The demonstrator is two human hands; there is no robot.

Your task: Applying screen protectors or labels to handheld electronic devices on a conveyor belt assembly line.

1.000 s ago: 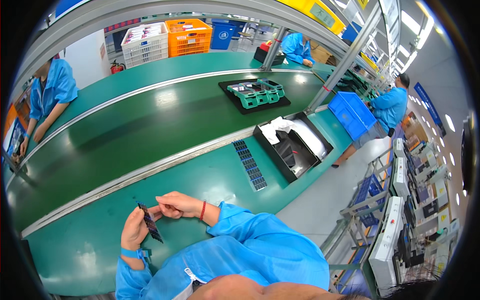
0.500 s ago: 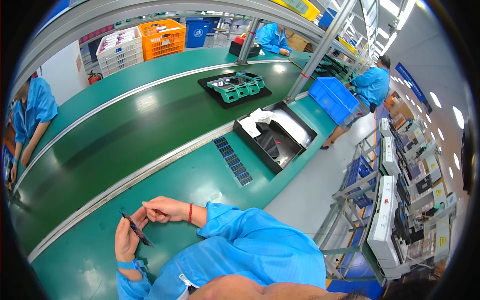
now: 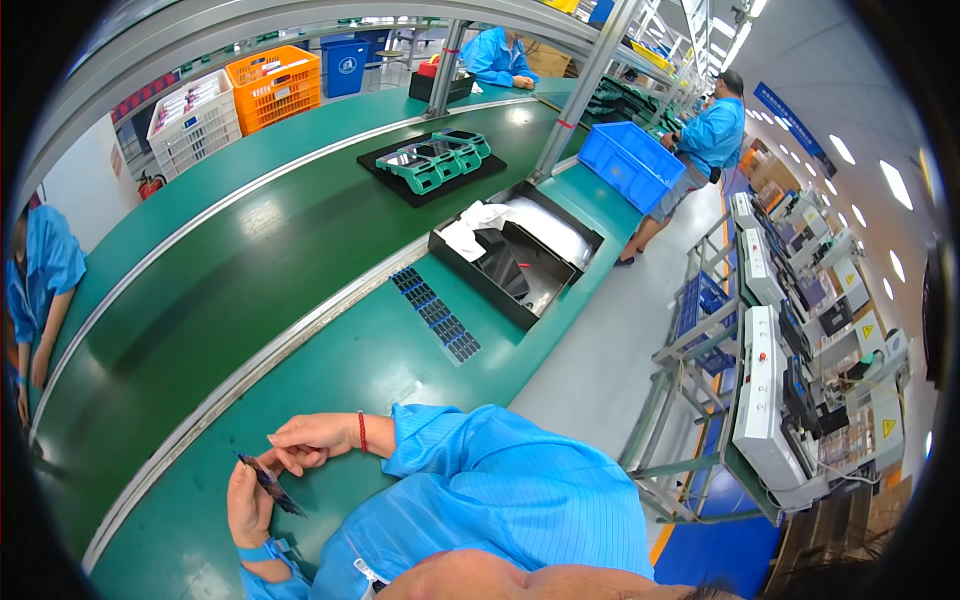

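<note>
My left hand [image 3: 248, 508] grips a thin dark rectangular panel [image 3: 277, 491] by its edge, thumb on one side. The panel is tilted nearly edge-on, so its face is hard to make out. Close by its upper end, my right hand [image 3: 314, 438] has its fingers curled and the thumb pinched in; whatever is between the fingertips is too small to tell. Both hands are above the green bench [image 3: 375, 385]. Beyond them lies a clear sheet of black stickers with blue strips [image 3: 437, 315].
A black tray [image 3: 520, 260] holds white cloth and a dark panel. On the green belt [image 3: 230, 290], a black mat carries green frames with dark screens [image 3: 436, 160]. A blue bin [image 3: 632, 165] stands behind the tray. Co-workers in blue [image 3: 712, 132] are at the far right, far side and left.
The whole view has swung, so the bench items appear farther left. My right hand remains at the panel's upper end, and my left hand keeps its grip on the panel.
</note>
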